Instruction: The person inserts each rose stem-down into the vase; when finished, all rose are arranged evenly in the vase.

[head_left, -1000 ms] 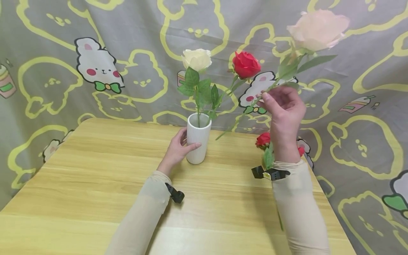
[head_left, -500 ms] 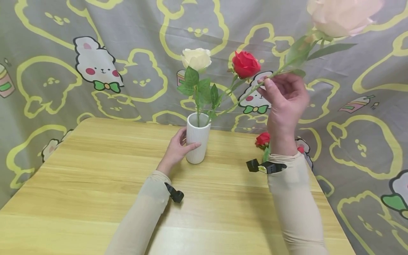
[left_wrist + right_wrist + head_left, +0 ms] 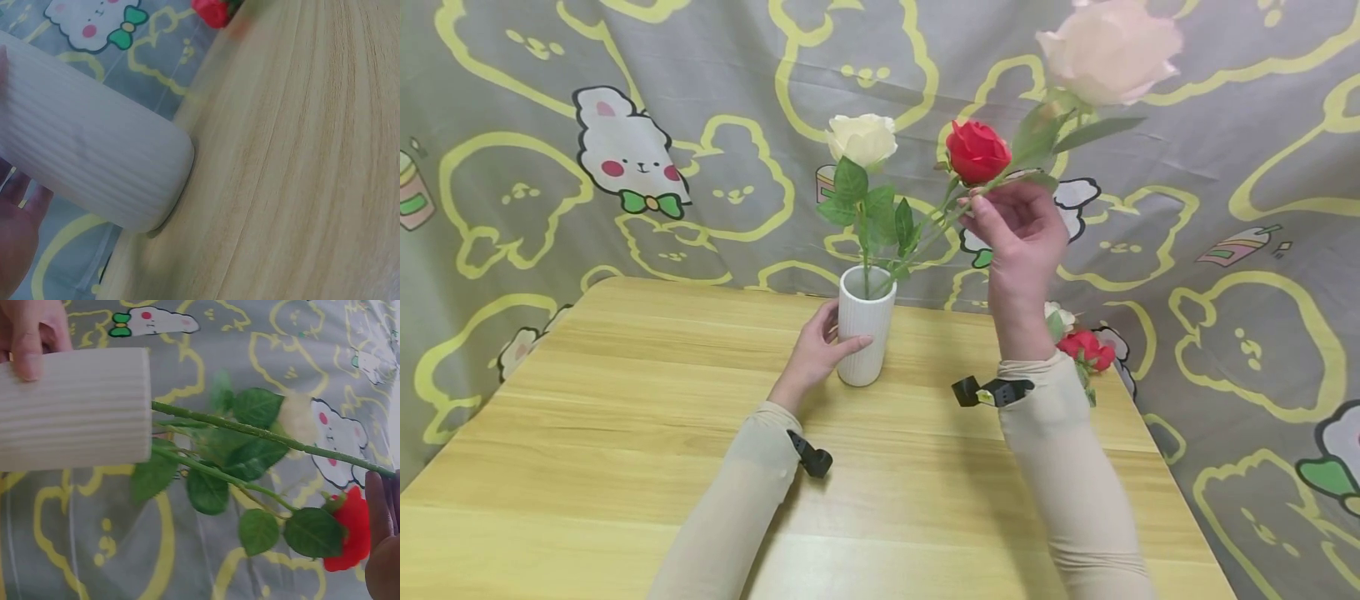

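A white ribbed vase (image 3: 863, 342) stands upright on the wooden table, and my left hand (image 3: 816, 350) grips its side, thumb across the front and fingers behind. Inside it are a cream rose (image 3: 862, 140) and a red rose (image 3: 977, 152), which leans right. My right hand (image 3: 1026, 237) pinches the green stem of a large pale pink rose (image 3: 1112, 54) between thumb and fingertips. That stem (image 3: 269, 434) runs down to the vase's mouth in the right wrist view, its lower end hidden behind the rim. The left wrist view shows the vase's base (image 3: 169, 181) on the table.
More roses lie at the table's right edge, behind my right forearm: a red one (image 3: 1086, 350) and a white one (image 3: 1058, 318). A grey curtain (image 3: 715, 75) with yellow outlines hangs close behind the table (image 3: 625, 450).
My right hand first rose a little to the right with the pale pink rose, then moved left toward the vase. The stem's lower end went into the vase's mouth. My left hand stayed put.
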Demonstrator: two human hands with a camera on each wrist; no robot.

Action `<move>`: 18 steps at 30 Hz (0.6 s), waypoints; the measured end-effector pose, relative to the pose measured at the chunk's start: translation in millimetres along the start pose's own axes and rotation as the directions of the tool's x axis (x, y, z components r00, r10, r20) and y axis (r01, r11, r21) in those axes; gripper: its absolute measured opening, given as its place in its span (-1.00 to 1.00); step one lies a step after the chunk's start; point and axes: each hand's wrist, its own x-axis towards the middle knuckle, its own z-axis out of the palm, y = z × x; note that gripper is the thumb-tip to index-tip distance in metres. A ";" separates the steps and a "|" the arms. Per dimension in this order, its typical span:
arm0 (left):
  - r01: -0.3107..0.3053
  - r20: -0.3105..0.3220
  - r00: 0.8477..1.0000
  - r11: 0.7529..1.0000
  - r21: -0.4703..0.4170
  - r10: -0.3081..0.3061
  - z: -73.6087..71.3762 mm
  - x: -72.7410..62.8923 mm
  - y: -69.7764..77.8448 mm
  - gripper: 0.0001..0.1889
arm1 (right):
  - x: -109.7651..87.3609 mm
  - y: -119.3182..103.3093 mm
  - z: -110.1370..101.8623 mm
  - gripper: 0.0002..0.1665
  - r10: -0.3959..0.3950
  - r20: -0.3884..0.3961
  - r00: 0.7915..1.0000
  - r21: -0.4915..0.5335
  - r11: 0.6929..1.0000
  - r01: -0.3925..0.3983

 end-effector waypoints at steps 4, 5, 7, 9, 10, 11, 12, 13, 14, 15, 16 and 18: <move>0.000 -0.002 1.000 1.000 -0.002 0.000 0.2 0.0 -1.0 -0.22 | -6.9 9.2 1.7 -0.78 0.016 0.032 0.999 -0.018 1.000 -0.015; 0.000 -0.002 1.000 1.000 -0.002 0.000 0.1 0.0 -1.3 -0.22 | -8.8 11.1 1.6 -0.78 0.021 0.039 0.999 -0.032 0.999 -0.019; 0.000 -0.004 1.000 1.000 -0.005 0.000 0.0 0.1 -1.3 -0.22 | -12.2 14.9 1.4 -0.78 0.032 0.049 0.998 -0.051 0.998 -0.030; -0.002 -0.003 1.000 1.000 -0.006 0.002 -0.1 0.2 -1.4 -0.22 | -15.7 18.5 1.1 -0.77 0.049 0.052 0.997 -0.062 0.997 -0.045; -0.002 -0.002 1.000 1.000 -0.006 0.002 -0.2 0.3 -1.3 -0.22 | -17.4 20.5 0.8 -0.76 0.058 0.055 0.997 -0.060 0.997 -0.054; 0.000 -0.002 1.000 1.000 -0.006 0.000 -0.1 0.4 -1.4 -0.22 | -19.2 22.5 0.5 -0.76 0.065 0.059 0.996 -0.061 0.996 -0.062; 0.003 -0.002 1.000 1.000 -0.006 -0.003 -0.1 0.4 -1.2 -0.22 | -20.9 24.7 0.2 -0.75 0.074 0.062 0.995 -0.059 0.996 -0.070; 0.006 0.000 1.000 1.000 -0.005 -0.006 -0.2 0.5 -1.0 -0.22 | -22.8 26.9 -0.1 -0.75 0.083 0.066 0.994 -0.058 0.995 -0.079; 0.009 0.003 1.000 1.000 -0.006 -0.009 -0.2 0.5 -0.7 -0.21 | -24.6 29.2 -0.6 -0.74 0.089 0.072 0.993 -0.061 0.995 -0.085; 0.012 0.006 1.000 1.000 -0.008 -0.012 -0.3 0.3 0.1 -0.21 | -26.3 31.6 -1.1 -0.74 0.093 0.077 0.993 -0.064 0.994 -0.088; 0.016 0.008 1.000 1.000 -0.011 -0.016 -0.2 0.0 1.5 -0.21 | -28.1 34.0 -1.6 -0.74 0.096 0.082 0.992 -0.072 0.993 -0.090; 0.021 0.015 1.000 1.000 -0.014 -0.021 0.2 -1.8 7.9 -0.21 | -31.2 38.3 -2.5 -0.75 0.099 0.090 0.991 -0.086 0.992 -0.091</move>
